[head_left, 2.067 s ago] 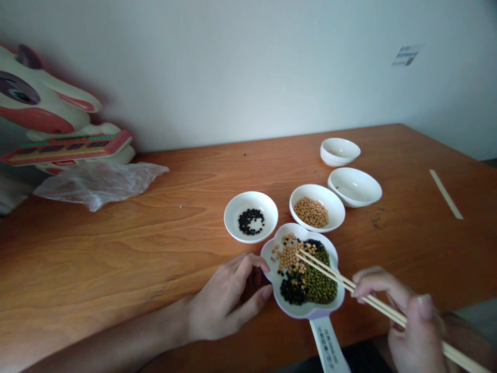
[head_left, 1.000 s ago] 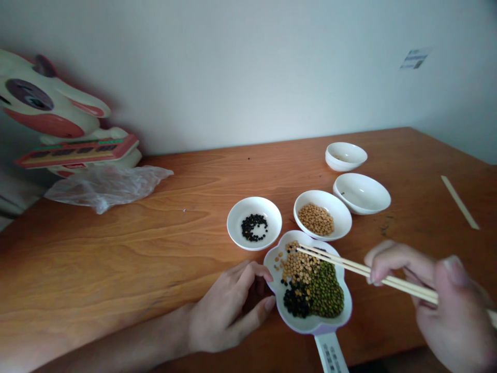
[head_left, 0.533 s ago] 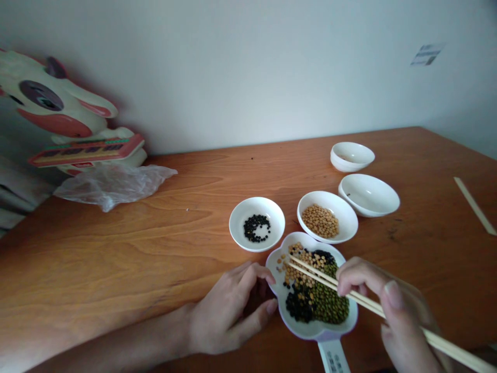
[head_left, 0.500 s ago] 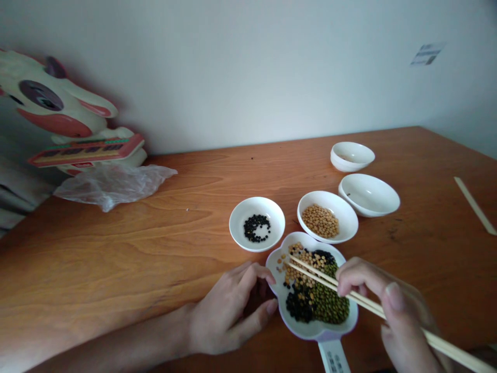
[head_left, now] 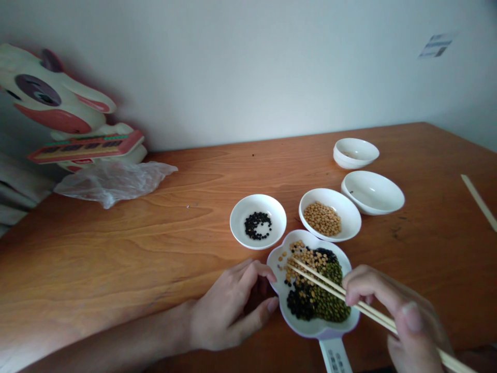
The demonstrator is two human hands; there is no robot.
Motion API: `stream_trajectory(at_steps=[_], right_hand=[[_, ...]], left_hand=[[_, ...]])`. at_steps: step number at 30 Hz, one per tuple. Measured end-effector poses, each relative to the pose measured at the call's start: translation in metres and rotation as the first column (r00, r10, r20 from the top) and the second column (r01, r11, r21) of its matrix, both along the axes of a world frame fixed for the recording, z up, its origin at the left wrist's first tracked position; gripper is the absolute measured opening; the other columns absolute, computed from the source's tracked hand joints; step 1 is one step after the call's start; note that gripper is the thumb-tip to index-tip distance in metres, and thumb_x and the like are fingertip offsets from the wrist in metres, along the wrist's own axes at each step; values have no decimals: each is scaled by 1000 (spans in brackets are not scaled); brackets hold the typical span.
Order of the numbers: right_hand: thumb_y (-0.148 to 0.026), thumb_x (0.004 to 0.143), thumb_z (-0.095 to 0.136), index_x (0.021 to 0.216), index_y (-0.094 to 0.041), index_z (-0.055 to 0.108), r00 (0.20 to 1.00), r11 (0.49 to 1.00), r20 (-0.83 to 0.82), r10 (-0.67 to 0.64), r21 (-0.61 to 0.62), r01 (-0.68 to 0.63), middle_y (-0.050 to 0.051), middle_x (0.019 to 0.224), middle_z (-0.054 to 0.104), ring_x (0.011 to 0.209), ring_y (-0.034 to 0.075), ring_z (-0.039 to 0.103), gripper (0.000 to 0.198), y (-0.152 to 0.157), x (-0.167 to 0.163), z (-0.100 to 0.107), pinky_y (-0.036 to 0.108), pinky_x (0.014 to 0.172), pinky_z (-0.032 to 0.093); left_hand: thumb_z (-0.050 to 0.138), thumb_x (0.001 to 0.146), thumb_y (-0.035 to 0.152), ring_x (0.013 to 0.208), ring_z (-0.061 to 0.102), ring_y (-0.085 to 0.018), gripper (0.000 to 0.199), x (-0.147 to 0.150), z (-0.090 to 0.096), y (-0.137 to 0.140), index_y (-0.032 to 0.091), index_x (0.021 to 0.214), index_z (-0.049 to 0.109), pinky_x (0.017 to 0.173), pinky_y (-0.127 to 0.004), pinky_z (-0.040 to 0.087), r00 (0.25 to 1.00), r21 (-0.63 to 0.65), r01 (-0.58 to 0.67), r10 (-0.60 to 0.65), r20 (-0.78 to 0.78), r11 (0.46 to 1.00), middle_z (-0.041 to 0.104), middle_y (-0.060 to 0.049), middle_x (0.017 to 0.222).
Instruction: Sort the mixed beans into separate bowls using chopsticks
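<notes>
Right hand (head_left: pixel 404 321) grip: clamped on chopsticks (head_left: pixel 334 290), tips over mixed beans in flower-shaped dish (head_left: pixel 310 327). Left hand (head_left: pixel 229 308): fingers curled loosely, touching dish rim, on bench (head_left: pixel 116 248).

Bare desk (head_left: pixel 116 243) lies open along the left and front-left edge. Four white bowls (head_left: pixel 330 220) crowd toward the right edge. A plastic bag (head_left: pixel 112 181) and toy (head_left: pixel 66 119) block the back-left corner.

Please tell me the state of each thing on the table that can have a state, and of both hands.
flower-shaped dish: holds mixed yellow, black and green beans
chopsticks: held, tips over the mixed beans
right hand: grip closed on the chopsticks
left hand: fingers against the dish rim
black-bean bowl: partly filled
yellow-bean bowl: partly filled
near right bowl: almost empty
far bowl: contents unclear
plastic bag: crumpled, lying flat
</notes>
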State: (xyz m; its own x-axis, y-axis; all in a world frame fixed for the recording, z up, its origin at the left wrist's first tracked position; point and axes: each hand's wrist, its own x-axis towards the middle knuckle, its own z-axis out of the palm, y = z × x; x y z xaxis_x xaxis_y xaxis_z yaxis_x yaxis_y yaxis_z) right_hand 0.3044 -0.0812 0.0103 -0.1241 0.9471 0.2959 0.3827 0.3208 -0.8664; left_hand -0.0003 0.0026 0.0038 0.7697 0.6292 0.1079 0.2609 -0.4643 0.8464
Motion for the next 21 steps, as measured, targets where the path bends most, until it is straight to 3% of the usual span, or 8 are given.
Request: stream_trajectory(at_steps=[7, 21], right_hand=[[-60, 113, 24, 88, -25, 65, 1000, 1000, -28, -7, -15, 6, 4, 80, 64, 68, 19, 60, 59, 5, -6, 8, 32, 60, 44], [-45, 116, 21, 91, -24, 66, 1000, 1000, -3, 6, -3, -6, 5, 80, 65, 71, 20, 64, 55, 6, -9, 6, 33, 63, 48]], left_hand=[[62, 103, 23, 81, 59, -16, 27, 0, -2, 0, 26, 126, 47, 69, -27, 49, 1000, 10, 0, 0, 3, 1000, 63, -1, 101], [62, 103, 23, 79, 58, -15, 26, 0, -1, 0, 26, 125, 48, 70, -27, 51, 1000, 14, -5, 5, 0, 1000, 62, -1, 98]])
